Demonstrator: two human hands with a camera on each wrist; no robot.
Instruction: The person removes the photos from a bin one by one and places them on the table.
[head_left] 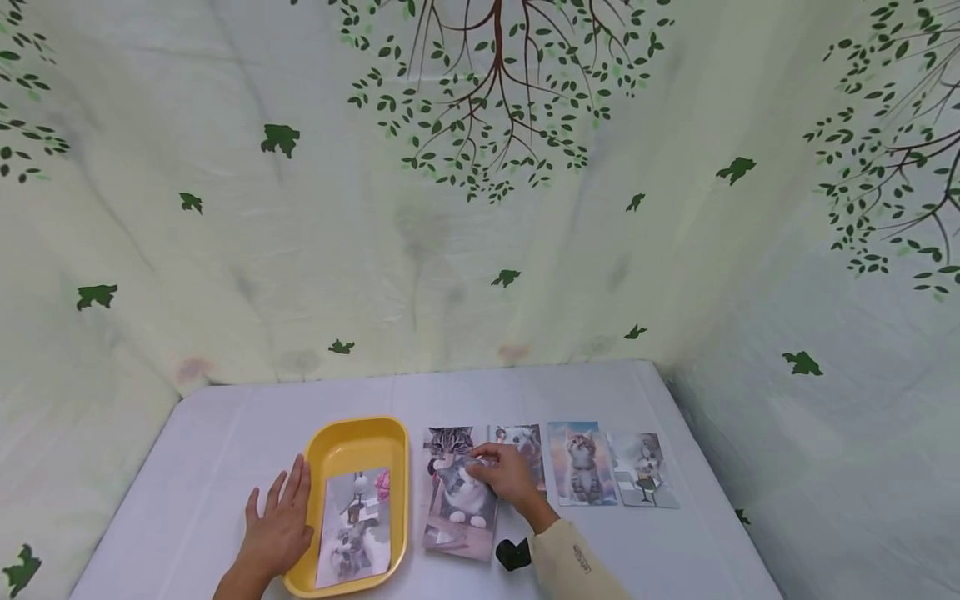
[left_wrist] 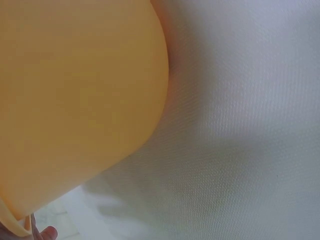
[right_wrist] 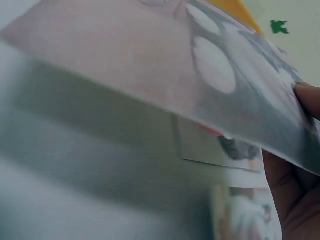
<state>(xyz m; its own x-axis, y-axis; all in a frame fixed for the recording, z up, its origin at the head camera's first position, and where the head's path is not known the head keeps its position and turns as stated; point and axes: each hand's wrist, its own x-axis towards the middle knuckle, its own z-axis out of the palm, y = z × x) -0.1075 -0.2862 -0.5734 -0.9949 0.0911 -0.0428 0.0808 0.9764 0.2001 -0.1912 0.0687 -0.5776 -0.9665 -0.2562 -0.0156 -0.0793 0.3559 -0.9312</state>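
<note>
Right of the yellow plastic tray's [head_left: 352,437] right edge, a pinkish-grey rectangular paper cat card [head_left: 453,500] is pinched by the right hand [head_left: 513,479], the left rim apparently being steadied by the outspread left hand [head_left: 276,529].

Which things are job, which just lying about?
Likely job:
- cat print, pinched by right hand
- yellow tray, left hand against it
- print inside tray
- three prints alongside

Likely incidental:
- white tablecloth
- leaf-patterned backdrop
- black object, purpose unclear
</note>
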